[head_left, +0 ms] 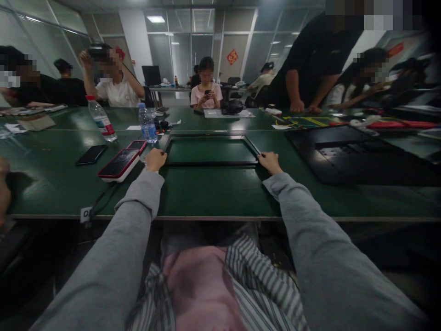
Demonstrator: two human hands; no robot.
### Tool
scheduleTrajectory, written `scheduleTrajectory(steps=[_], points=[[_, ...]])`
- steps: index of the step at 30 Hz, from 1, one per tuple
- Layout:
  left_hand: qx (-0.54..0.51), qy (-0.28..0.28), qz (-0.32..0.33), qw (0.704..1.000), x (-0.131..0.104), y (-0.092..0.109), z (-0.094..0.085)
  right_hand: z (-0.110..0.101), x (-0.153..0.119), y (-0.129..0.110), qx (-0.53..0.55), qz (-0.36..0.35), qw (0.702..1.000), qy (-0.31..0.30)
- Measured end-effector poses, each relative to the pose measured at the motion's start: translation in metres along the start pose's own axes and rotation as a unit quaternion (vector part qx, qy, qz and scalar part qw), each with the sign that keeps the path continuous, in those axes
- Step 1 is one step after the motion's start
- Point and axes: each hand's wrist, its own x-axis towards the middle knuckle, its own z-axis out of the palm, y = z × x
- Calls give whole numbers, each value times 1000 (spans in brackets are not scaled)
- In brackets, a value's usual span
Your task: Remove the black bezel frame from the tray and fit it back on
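Observation:
A thin black rectangular frame (210,163) lies in front of me, its near edge slightly above the green table (220,193), whose top shows through the opening. My left hand (156,160) is closed around the frame's near left corner, fingers curled over the side. At the near right corner my right hand (271,162) grips it too, the thumb along the top of the side bar. Left of the frame are a phone in a red case (120,163) on a white base and a clear water bottle with a blue cap (148,124).
A large black panel (361,156) lies at the right. On the left are a dark phone (91,155) and a red-capped bottle (101,119). Across the table sit several people, one with a phone; a person in black (310,59) leans on the table at the far right.

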Motion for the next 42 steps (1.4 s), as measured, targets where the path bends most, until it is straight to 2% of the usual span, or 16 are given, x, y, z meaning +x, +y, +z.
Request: scheduleTrajectory(steps=[5,20,34,42], points=[[-1,-16,-4,1000,-1,2,-2,-1,-2,-1,-5,4,1000,-5],[1,-11,3,1000,2,0,1,5,2,3,18,7,1000,11],[-4,-20,15,1000,0,5,-3,-7,-6,-11,77,1,996,45],[-11,-23,25,999,6,1,5,-8,-6,-10,77,1,996,42]])
